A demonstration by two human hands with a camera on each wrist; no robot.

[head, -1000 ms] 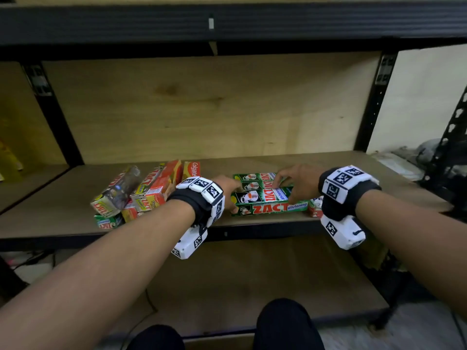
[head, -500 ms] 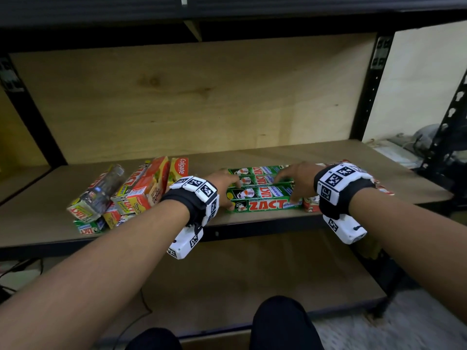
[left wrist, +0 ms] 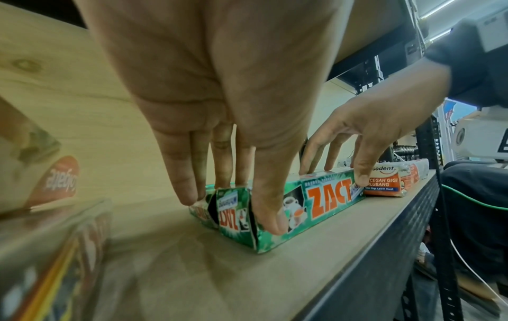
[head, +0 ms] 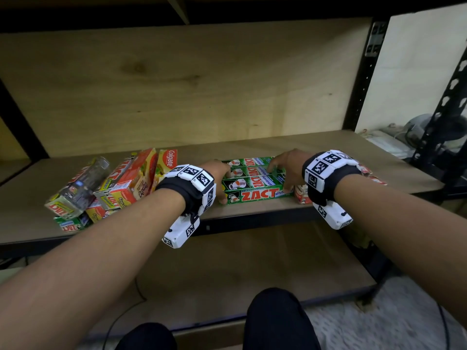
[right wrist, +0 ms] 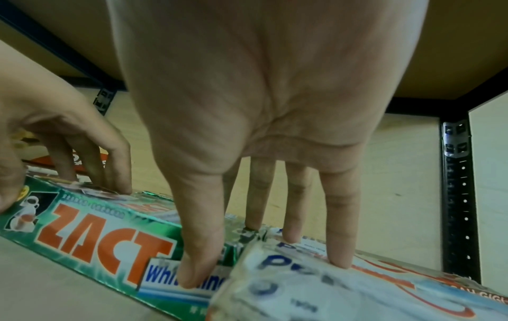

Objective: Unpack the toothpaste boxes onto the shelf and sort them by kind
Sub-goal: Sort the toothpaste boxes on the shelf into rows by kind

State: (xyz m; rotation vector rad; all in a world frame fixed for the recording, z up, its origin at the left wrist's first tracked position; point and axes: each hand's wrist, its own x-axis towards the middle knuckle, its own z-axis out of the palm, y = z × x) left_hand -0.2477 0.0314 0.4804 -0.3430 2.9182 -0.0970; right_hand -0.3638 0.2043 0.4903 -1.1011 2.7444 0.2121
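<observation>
Still pressing left hand (head: 216,171) and right hand (head: 288,165), fingers straight, against opposite ends of green ZACT boxes (head: 256,195) lying side by side near front edge of shelf (head: 328,147); Pepsodent pack (head: 302,194) sitting just beside at right, mixed box heap (head: 113,184) lying leftward.

Head camera looks forward and down over both forearms at the pale wooden shelf board (head: 328,146). Wrist cameras peer along each palm, close above it. All three share the green cardboard ZACT boxes (head: 255,184); the left wrist view catches the right hand (left wrist: 365,130), the right the left hand (right wrist: 49,121).
</observation>
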